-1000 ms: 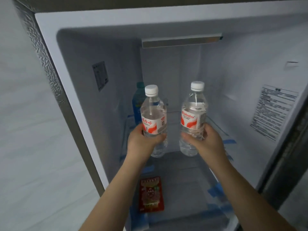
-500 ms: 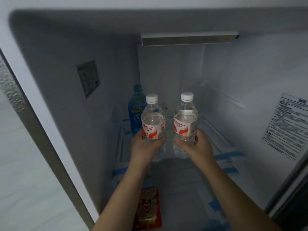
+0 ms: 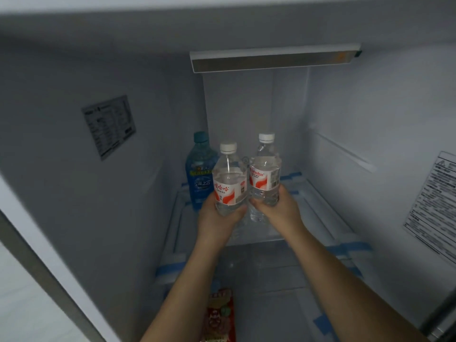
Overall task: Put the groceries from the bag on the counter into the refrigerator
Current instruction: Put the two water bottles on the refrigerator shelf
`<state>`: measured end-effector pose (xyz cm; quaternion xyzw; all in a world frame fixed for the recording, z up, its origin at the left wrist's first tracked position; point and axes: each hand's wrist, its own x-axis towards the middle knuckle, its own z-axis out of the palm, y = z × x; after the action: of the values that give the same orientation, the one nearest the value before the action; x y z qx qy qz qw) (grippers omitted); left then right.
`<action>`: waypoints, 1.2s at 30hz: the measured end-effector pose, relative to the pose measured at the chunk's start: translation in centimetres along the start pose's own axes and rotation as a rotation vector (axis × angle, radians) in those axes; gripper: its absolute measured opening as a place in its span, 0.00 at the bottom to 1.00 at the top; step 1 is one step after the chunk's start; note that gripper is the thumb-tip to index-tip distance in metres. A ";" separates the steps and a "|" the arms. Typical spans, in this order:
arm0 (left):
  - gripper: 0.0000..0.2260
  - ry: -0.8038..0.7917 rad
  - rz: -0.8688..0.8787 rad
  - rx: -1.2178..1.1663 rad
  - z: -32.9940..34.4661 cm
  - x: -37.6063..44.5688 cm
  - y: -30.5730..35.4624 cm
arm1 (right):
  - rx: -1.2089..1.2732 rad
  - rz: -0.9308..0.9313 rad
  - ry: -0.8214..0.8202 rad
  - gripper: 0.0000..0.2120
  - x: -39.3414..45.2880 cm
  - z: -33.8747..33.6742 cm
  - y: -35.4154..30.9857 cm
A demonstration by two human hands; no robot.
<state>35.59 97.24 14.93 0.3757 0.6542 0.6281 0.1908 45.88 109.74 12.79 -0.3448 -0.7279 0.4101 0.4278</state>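
Observation:
Both my arms reach into the open refrigerator. My left hand [image 3: 217, 219] grips a clear water bottle [image 3: 229, 178] with a white cap and a red-and-white label. My right hand [image 3: 278, 209] grips a second, matching water bottle [image 3: 265, 169]. The two bottles are upright, side by side and almost touching, over the glass upper shelf [image 3: 318, 208]. A blue drink bottle [image 3: 200, 174] stands at the shelf's back left, just left of the bottle in my left hand. Whether the bottles' bases touch the shelf is hidden by my hands.
A red snack packet [image 3: 220, 317] lies on the lower shelf [image 3: 276, 304] under my left forearm. Blue tape strips [image 3: 345, 249] mark the shelf edges. Stickers are on the left wall [image 3: 108, 127] and right wall [image 3: 434, 206]. A light bar [image 3: 271, 59] hangs above.
Both hands have moved deeper into the refrigerator with the bottles. The two bottles have come closer together and now sit beside the blue bottle.

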 end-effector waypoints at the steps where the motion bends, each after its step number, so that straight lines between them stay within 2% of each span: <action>1: 0.18 0.001 -0.002 0.013 0.1 0.3 -0.2 | -0.015 -0.004 -0.006 0.25 0.4 0.2 0.1; 6: 0.21 -0.015 -0.006 0.026 0.3 1.2 -0.4 | -0.045 -0.019 -0.044 0.23 1.7 0.8 0.6; 17: 0.19 -0.030 -0.021 0.098 0.5 2.2 -1.5 | -0.118 -0.023 -0.105 0.23 1.9 0.5 0.8; 21: 0.17 -0.040 0.002 0.119 0.2 2.2 -1.5 | -0.151 0.011 -0.136 0.22 1.8 0.2 0.2; 24: 0.21 -0.045 0.004 0.122 0.1 2.3 -1.7 | -0.186 0.036 -0.172 0.21 1.7 -0.1 -0.7; 27: 0.17 -0.072 0.039 0.186 0.1 2.4 -1.4 | -0.247 0.090 -0.209 0.21 1.2 -0.4 -1.1; 29: 0.16 -0.082 0.047 0.205 0.3 2.5 -1.3 | -0.271 0.135 -0.225 0.25 0.6 -0.9 -1.2; 32: 0.19 -0.020 0.023 0.220 0.4 1.8 -1.7 | -0.259 0.227 -0.169 0.40 -0.8 -2.0 -1.3; 34: 0.21 0.012 0.075 0.275 0.1 0.4 -1.9 | -0.270 0.246 -0.134 0.43 -1.9 -2.8 -1.8; 36: 0.29 0.038 0.143 0.368 -0.4 -1.3 -2.2 | -0.314 0.213 -0.126 0.42 -3.1 -3.6 -2.4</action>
<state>35.64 96.19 12.59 0.4377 0.7332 0.5169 0.0613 50.01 107.18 14.95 -0.4560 -0.7677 0.3554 0.2763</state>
